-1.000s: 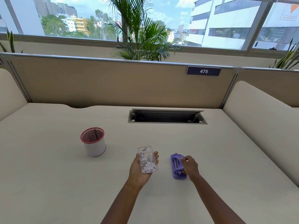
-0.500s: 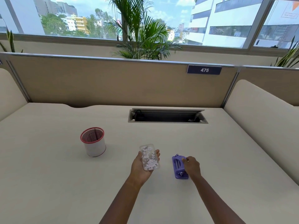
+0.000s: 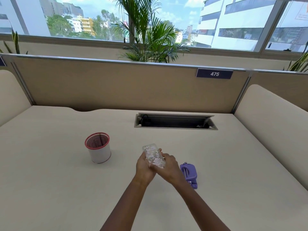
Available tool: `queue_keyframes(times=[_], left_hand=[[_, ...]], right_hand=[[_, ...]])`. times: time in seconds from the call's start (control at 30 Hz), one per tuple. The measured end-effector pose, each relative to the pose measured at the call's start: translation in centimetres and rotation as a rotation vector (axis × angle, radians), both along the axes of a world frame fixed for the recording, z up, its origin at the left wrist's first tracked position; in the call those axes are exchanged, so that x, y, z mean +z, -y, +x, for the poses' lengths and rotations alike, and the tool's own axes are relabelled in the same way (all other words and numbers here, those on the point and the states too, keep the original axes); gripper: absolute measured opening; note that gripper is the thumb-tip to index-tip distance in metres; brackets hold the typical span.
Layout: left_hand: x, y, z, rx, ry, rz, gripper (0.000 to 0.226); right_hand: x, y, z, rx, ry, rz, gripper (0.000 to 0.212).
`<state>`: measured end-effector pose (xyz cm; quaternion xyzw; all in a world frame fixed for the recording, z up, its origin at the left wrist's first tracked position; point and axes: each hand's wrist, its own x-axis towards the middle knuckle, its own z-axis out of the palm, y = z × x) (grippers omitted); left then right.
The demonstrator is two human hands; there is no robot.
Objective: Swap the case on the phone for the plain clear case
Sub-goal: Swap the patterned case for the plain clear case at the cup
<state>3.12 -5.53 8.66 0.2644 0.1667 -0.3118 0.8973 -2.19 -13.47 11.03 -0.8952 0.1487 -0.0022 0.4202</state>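
While both hands meet above the middle of the desk, the phone [image 3: 154,155] sits between them, back side up, in a clear case printed with pale pink and white flowers. It is tilted, its far end pointing up and away from the person. The left hand [image 3: 144,165] cups it from the left and underneath, fingers curled round the edge, so it is closed on the phone. The right hand [image 3: 168,166] comes in from the right and covers the near right corner, its fingers bent against the case; it too has hold of the phone, though how firmly cannot be told.

Just to the right of the right wrist, a purple case [image 3: 189,175] lies flat on the desk [image 3: 66,189], touched by neither hand. Whether a plain clear case is anywhere in view cannot be told.

To the left, well apart from the hands, stands a white cup [image 3: 98,148] with a red rim and a mesh wall, upright. Farther back an open cable slot [image 3: 175,121] is cut into the desk top. Behind it runs a tan partition [image 3: 116,85] with a dark label [image 3: 214,74] reading 475, and a palm plant [image 3: 150,35] stands by the window beyond.
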Motion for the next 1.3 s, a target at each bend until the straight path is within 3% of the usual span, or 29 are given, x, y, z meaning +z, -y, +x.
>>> queue_keyframes(times=[0.33, 0.47, 0.63, 0.73, 0.83, 0.9, 1.0, 1.13, 1.3], left_hand=[[-0.1, -1.2, 0.3, 0.02, 0.064, -0.008, 0.042], [-0.1, -2.3, 1.1, 0.031, 0.124, 0.123, 0.042], [1.0, -4.7, 1.8, 0.206, 0.321, 0.77, 0.041], [1.9, -7.2, 2.8, 0.396, 0.614, 1.257, 0.038], [2.2, -10.1, 4.3, 0.525, 0.797, 1.612, 0.04], [2.1, -12.3, 5.5, 0.452, 0.837, 1.817, 0.048], [2.0, -15.0, 7.2, 0.162, 0.783, 2.006, 0.072], [1.6, -17.1, 8.6, -0.125, 0.729, 2.059, 0.092], [1.4, -18.1, 9.4, -0.234, 0.741, 2.043, 0.093]], right_hand=[[0.1, -1.4, 1.5, 0.017, 0.032, -0.166, 0.053], [0.5, -1.6, 2.5, 0.025, 0.055, -0.157, 0.06], [1.1, -2.6, 4.3, 0.036, 0.118, -0.168, 0.046], [1.6, -3.8, 5.5, 0.06, 0.137, -0.189, 0.046], [2.0, -5.0, 6.7, 0.096, 0.152, -0.197, 0.045], [2.2, -5.9, 7.5, 0.128, 0.155, -0.211, 0.045], [2.6, -7.3, 8.7, 0.188, 0.155, -0.24, 0.046], [3.2, -9.1, 10.2, 0.28, 0.161, -0.299, 0.049], [4.1, -10.9, 11.9, 0.397, 0.139, -0.431, 0.046]])
